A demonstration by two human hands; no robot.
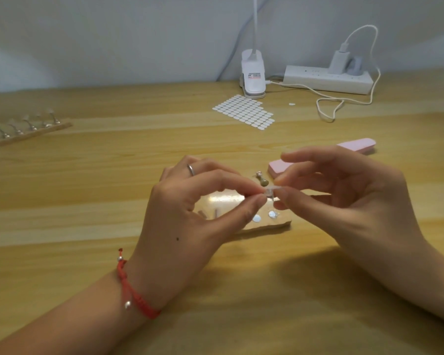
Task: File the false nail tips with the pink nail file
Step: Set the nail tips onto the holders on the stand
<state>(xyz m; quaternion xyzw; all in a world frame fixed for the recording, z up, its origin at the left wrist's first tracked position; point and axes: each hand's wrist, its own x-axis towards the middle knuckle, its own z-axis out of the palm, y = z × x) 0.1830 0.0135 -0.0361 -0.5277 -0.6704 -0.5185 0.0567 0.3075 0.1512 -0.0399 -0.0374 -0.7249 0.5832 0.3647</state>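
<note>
The nail tip [271, 192] is clear and small; I hold it in the air above a wooden base [267, 225]. At far left, a stand [31, 130] with metal holders is on the table [87, 201]. My left hand [195, 216] pinches the tip with thumb and forefinger, and my right hand [344, 201] pinches its other side. The pink file [356, 146] lies on the table behind my right fingers, not touched.

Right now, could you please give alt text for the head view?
The left hand and right hand together pinch a clear false nail tip above a wooden stand; the pink nail file lies on the table beyond them.
</note>
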